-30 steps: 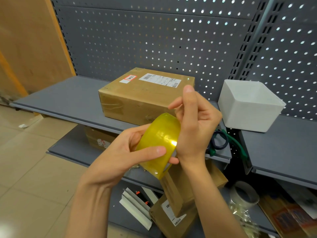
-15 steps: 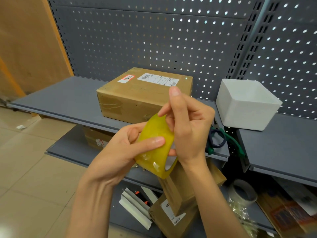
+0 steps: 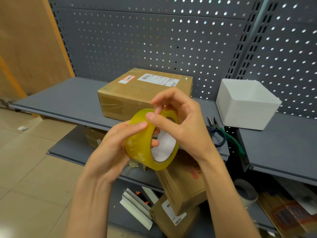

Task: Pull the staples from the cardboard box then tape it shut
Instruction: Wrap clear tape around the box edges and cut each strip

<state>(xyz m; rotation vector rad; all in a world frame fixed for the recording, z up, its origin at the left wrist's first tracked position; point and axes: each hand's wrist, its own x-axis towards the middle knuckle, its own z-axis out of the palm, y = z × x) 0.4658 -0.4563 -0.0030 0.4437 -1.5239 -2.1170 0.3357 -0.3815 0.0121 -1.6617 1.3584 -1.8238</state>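
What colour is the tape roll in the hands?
The tape roll is see-through yellow with a white core, shown in the head view.

Labels present, none legible.
The cardboard box (image 3: 137,95) carried a white barcode shipping label (image 3: 158,79) and a red-bordered sticker (image 3: 127,79) with handwriting; a lower-shelf box (image 3: 173,215) bore barcode labels, all unreadable.

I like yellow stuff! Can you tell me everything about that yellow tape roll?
The tape roll is a wide ring of glossy, see-through yellowish tape wound on a core that looks white inside. It is held in the air in front of the shelf, tilted so its hole faces right and toward the camera. The left hand grips it, thumb across the outer band and fingertips showing inside the hole. The right hand touches its top rim with thumb and fingertips. The outer layer looks a little wrinkled low down.
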